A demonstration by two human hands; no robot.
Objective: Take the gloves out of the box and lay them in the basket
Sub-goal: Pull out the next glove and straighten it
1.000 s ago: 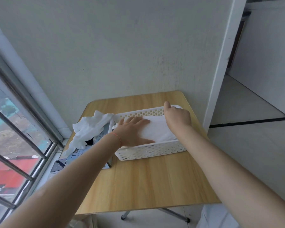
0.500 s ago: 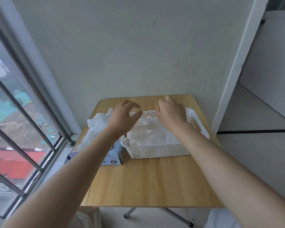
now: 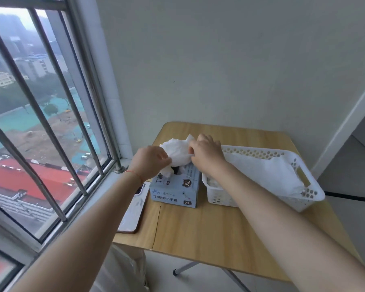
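Note:
A blue-grey glove box (image 3: 177, 189) marked XL stands at the table's left side. A bunch of white gloves (image 3: 177, 150) sticks up out of its top opening. My left hand (image 3: 150, 163) pinches the bunch's left edge and my right hand (image 3: 207, 152) pinches its right edge, both above the box. Right of the box sits a white perforated basket (image 3: 310, 194) with white gloves (image 3: 261, 171) lying flat inside it.
The wooden folding table (image 3: 209, 232) stands against a grey wall. A phone (image 3: 133, 207) lies at the table's left edge by the windowsill. A barred window (image 3: 46, 127) runs along the left. Tiled floor opens to the right.
Both hands have left the basket, where they pressed on the gloves, and moved left to the box. They now pinch the glove bunch. The camera has turned left.

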